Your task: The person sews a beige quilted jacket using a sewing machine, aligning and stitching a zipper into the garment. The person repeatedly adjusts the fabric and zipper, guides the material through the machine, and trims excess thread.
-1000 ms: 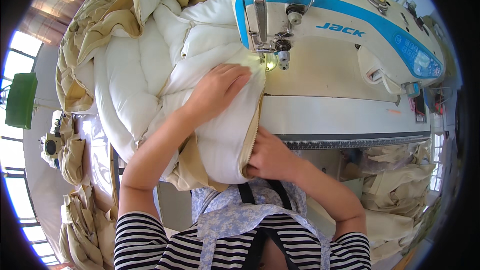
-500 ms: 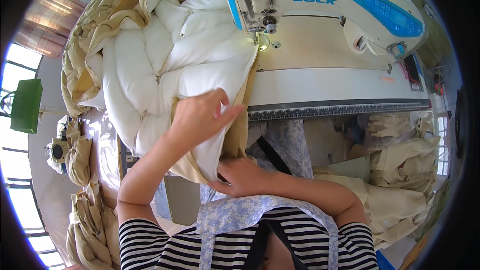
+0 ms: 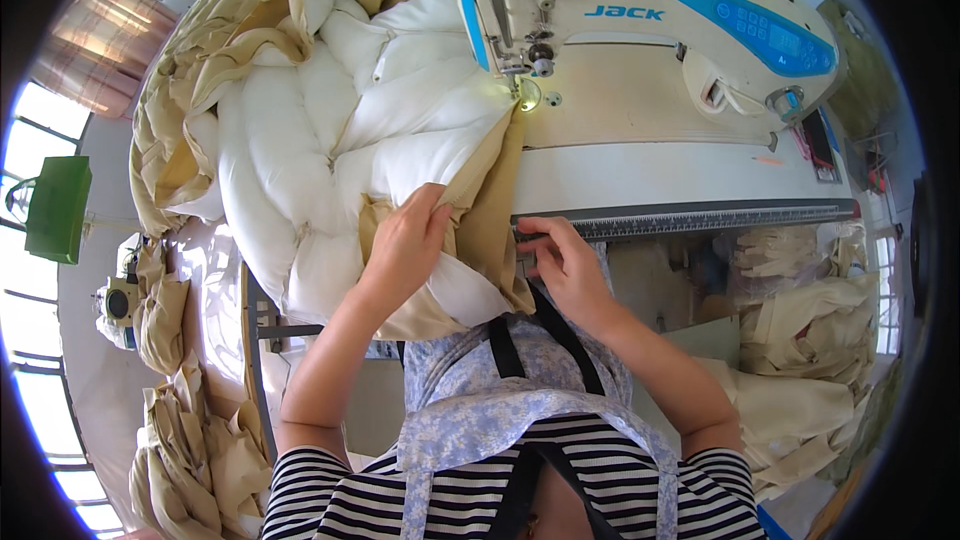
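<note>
A puffy white quilted garment piece (image 3: 290, 165) with beige fabric lies across the sewing machine bed, its edge running up to the needle area. My left hand (image 3: 405, 240) is closed on the beige fabric edge (image 3: 485, 190), thumb and fingers pinching it beside the white padding. Just right of that edge, my right hand (image 3: 568, 275) has its fingers bent and apart, the fingertips near the fabric; no held thing shows in it. The white and blue sewing machine (image 3: 640, 15) stands ahead, with a small light glowing by its needle (image 3: 525, 92).
A ruler strip (image 3: 700, 217) runs along the table's front edge. Beige fabric is piled at the right (image 3: 810, 330) and lower left (image 3: 190, 460). A green bag (image 3: 58, 210) hangs at far left. My patterned apron (image 3: 500, 430) is below the table edge.
My right hand has moved from under the lower fabric edge up and right. My left hand has come down onto the edge, and beige fabric now folds over part of the white.
</note>
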{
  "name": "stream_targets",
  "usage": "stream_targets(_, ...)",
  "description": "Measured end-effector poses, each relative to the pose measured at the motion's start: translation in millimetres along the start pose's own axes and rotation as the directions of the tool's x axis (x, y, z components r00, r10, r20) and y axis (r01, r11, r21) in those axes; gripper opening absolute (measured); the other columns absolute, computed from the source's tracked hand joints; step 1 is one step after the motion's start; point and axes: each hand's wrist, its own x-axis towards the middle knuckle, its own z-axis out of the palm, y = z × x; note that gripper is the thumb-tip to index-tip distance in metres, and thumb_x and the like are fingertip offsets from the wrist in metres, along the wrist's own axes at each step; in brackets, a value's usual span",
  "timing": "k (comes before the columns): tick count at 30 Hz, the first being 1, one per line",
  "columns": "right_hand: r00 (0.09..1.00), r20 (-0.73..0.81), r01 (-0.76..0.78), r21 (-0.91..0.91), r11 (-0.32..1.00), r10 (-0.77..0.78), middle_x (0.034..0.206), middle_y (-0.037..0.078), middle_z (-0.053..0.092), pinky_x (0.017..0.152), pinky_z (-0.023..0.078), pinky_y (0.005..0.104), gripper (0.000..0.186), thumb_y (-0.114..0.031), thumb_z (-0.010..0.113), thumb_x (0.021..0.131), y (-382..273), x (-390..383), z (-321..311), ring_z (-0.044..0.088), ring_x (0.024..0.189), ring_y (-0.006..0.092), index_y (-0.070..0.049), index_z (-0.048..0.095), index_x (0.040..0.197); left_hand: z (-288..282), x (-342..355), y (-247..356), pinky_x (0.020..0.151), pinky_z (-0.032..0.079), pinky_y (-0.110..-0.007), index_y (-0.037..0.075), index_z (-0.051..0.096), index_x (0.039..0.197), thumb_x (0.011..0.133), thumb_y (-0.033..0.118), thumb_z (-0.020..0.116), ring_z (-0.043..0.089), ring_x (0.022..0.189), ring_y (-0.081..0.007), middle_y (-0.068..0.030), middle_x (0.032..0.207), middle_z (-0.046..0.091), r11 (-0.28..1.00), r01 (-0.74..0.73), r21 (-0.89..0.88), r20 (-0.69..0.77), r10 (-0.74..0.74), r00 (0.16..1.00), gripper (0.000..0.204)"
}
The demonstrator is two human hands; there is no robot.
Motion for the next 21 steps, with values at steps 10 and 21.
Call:
stream_targets(10, 0.350, 0.905, -0.843, 0.193, 0.502, 0.241, 0.136, 0.009, 0.061, 0.096, 0.053, 0.0339, 0.056, -0.034, 0.063, 0.101, 28.8, 10.6, 75.1, 0.064, 0.115, 0.0182, -0.005, 0.047, 0.146, -3.0, 11.6, 23.5, 0.073, 0.057, -0.040, 0.004, 0.056, 0.100, 0.086, 0.007, 0.061, 0.067, 0.087, -0.0290, -0.0126, 0.092, 0.061, 0.815, -0.363, 0.451, 0.169, 0.321, 0.932, 0.015)
stream_targets(21, 0.967, 0.133, -0.220, 0.018, 0.975, 0.216, 0.105, 0.007, 0.074, 0.078, 0.054, 0.0333, 0.036, -0.024, 0.065, 0.100, 53.7, -0.9, 52.6, 0.068, 0.089, 0.0147, 0.002, 0.064, 0.126, 39.7, -6.7, -18.2, 0.066, 0.058, -0.037, 0.008, 0.054, 0.102, 0.081, 0.008, 0.063, 0.063, 0.092, -0.0254, -0.0067, 0.097, 0.056, 0.775, -0.333, 0.537, -0.006, 0.398, 0.917, 0.023)
